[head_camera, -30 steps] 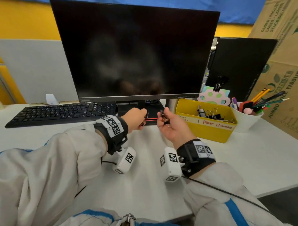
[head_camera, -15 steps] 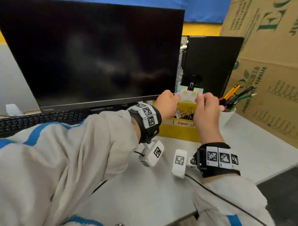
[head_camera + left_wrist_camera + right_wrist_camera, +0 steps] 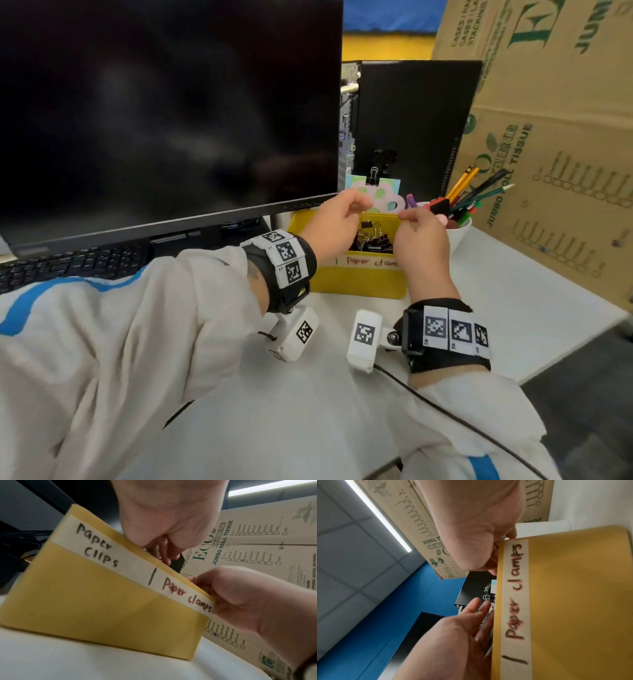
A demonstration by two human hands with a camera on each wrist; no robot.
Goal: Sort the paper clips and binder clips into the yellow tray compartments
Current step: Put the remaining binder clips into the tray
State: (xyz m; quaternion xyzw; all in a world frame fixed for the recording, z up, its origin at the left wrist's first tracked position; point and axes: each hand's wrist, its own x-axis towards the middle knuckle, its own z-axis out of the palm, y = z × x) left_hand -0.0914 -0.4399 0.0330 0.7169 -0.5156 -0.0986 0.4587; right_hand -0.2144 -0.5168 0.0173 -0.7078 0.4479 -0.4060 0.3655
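The yellow tray [image 3: 356, 284] stands right of the monitor, its tape label reading "Paper clips" and "Paper clamps" [image 3: 185, 595]. Several black binder clips [image 3: 373, 238] lie in its right compartment. Both hands hover over the tray's top. My left hand [image 3: 359, 205] is over the middle, its fingers [image 3: 481, 607] spread fairly straight above the rim. My right hand [image 3: 409, 215] is over the right end, fingers curled behind the tray wall [image 3: 573, 588]. Whatever it may hold is hidden. The left compartment is covered by my left hand.
A monitor [image 3: 171, 102] and a keyboard [image 3: 68, 263] fill the left. Behind the tray sit clipped coloured notes [image 3: 376, 192] and a black computer tower [image 3: 411, 120]. A white cup of pens [image 3: 459, 229] touches the tray's right side. Cardboard boxes [image 3: 548, 137] wall off the right.
Both hands moved from in front of the monitor base rightwards to above the yellow tray. Over the last half second they lowered a little and drew apart.
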